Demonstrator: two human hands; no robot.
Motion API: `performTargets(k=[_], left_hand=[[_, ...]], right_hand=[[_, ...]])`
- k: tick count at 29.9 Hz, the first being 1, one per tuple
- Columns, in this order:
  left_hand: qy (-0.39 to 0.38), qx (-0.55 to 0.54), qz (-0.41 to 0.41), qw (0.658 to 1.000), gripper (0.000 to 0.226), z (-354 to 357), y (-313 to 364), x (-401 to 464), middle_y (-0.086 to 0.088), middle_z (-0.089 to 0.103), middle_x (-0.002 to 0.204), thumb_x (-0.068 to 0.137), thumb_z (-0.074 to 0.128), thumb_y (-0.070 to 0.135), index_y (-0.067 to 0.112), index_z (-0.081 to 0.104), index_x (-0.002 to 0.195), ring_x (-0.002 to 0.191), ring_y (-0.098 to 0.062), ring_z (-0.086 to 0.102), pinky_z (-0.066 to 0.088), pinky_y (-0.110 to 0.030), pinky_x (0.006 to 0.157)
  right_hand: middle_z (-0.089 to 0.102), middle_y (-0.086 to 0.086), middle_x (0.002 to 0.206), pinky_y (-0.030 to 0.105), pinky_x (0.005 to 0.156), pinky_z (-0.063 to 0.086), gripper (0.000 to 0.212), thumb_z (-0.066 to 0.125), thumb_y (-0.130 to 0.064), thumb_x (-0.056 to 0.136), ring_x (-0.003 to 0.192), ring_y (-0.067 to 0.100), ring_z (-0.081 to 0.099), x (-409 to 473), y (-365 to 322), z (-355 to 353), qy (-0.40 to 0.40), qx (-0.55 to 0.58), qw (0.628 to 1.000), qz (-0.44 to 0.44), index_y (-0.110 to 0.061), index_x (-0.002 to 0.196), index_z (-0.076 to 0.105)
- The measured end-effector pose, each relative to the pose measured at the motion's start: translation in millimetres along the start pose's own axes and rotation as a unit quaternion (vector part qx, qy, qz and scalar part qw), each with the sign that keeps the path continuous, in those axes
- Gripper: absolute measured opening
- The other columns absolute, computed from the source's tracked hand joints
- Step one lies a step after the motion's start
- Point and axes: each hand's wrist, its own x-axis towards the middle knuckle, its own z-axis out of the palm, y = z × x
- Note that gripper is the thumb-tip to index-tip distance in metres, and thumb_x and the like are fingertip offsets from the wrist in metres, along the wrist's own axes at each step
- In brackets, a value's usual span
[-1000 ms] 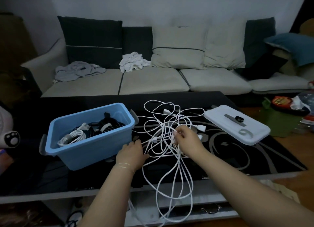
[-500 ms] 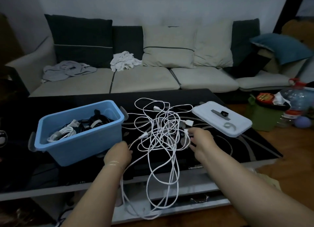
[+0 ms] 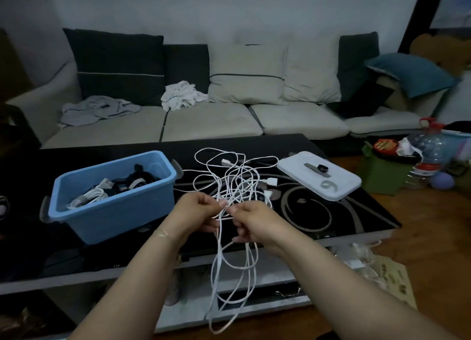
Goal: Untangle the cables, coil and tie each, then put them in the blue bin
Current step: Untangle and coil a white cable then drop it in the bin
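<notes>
Both hands, left hand and right hand, pinch strands of the tangled thin white cables just right of the blue plastic bin, so untangling is underway; next, I judge, one cable must be teased free.

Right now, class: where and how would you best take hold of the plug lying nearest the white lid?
Probably pinch the plug by its blocky body, not its cord. Come from the right, the lid side; its cord runs left into the tangle both hands pinch.
</notes>
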Motion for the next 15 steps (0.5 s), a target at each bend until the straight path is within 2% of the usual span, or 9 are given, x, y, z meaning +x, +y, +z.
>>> performTargets(k=[1, 3, 6, 8, 10, 13, 15], left_hand=[[0.005, 0.010, 0.004, 1.000, 0.021, 1, 1, -3, -0.007, 0.064, 0.071, 0.087, 0.070, 0.021, 0.003, 0.059, 0.090, 0.050, -0.011, 0.064, 0.053, -0.022, 0.047], [-0.014, -0.024, -0.001, 1.000, 0.021, 4, 1, -6, -0.007, 0.066, 0.073, 0.088, 0.068, 0.021, 0.001, 0.060, 0.093, 0.054, -0.011, 0.066, 0.053, -0.022, 0.050], [-0.050, -0.092, 0.005, 0.994, 0.020, 9, 4, -11, -0.007, 0.067, 0.071, 0.089, 0.065, 0.021, 0.002, 0.060, 0.091, 0.057, -0.012, 0.065, 0.054, -0.023, 0.054], [-0.038, -0.073, 0.027, 0.996, 0.022, 14, 5, -13, -0.010, 0.065, 0.064, 0.088, 0.067, 0.020, -0.001, 0.059, 0.090, 0.051, -0.016, 0.063, 0.054, -0.026, 0.051], [0.007, 0.008, 0.056, 0.998, 0.026, 17, -1, -11, -0.010, 0.064, 0.059, 0.085, 0.072, 0.023, 0.000, 0.060, 0.085, 0.049, -0.016, 0.060, 0.052, -0.027, 0.051], [0.123, 0.153, 0.125, 0.972, 0.027, 18, -12, -5, -0.004, 0.063, 0.070, 0.078, 0.078, 0.033, 0.013, 0.061, 0.083, 0.059, -0.012, 0.056, 0.049, -0.032, 0.060], [0.146, 0.200, 0.215, 0.945, 0.021, 16, -17, -4, 0.007, 0.060, 0.088, 0.082, 0.074, 0.034, 0.025, 0.059, 0.095, 0.078, -0.004, 0.056, 0.045, -0.020, 0.071]], right_hand=[[0.044, 0.000, 0.069, 0.031, 0.065, 0.056, 0.016, 0.051, -0.026, 0.099, 0.051, 0.006, 0.044, -3, -2, -4, -0.001, -0.006, 1.000, -0.001, -0.013, 0.094, 0.060], [0.049, 0.000, 0.076, 0.028, 0.063, 0.056, 0.016, 0.055, -0.030, 0.096, 0.063, 0.007, 0.049, -7, -3, -6, -0.013, -0.027, 1.000, -0.005, -0.014, 0.099, 0.060], [0.062, -0.003, 0.095, 0.021, 0.071, 0.051, 0.022, 0.061, -0.028, 0.093, 0.085, 0.007, 0.059, -10, 3, -4, -0.010, -0.090, 0.995, -0.036, -0.016, 0.110, 0.055], [0.065, 0.002, 0.084, 0.019, 0.072, 0.051, 0.006, 0.059, -0.015, 0.095, 0.076, 0.010, 0.063, -13, 8, -1, -0.023, -0.044, 0.997, -0.052, -0.015, 0.099, 0.055], [0.060, 0.003, 0.070, 0.020, 0.065, 0.051, 0.009, 0.051, -0.008, 0.098, 0.061, 0.011, 0.060, -14, 10, -1, -0.017, -0.041, 0.997, -0.064, -0.012, 0.091, 0.055], [0.051, -0.002, 0.062, 0.026, 0.060, 0.043, 0.025, 0.045, -0.018, 0.101, 0.055, 0.010, 0.048, -10, 13, -11, 0.023, -0.207, 0.972, -0.109, -0.022, 0.078, 0.057], [0.047, -0.006, 0.058, 0.026, 0.057, 0.036, 0.034, 0.045, -0.023, 0.100, 0.054, 0.008, 0.043, -9, 10, -17, 0.027, -0.272, 0.952, -0.140, -0.030, 0.068, 0.055]])
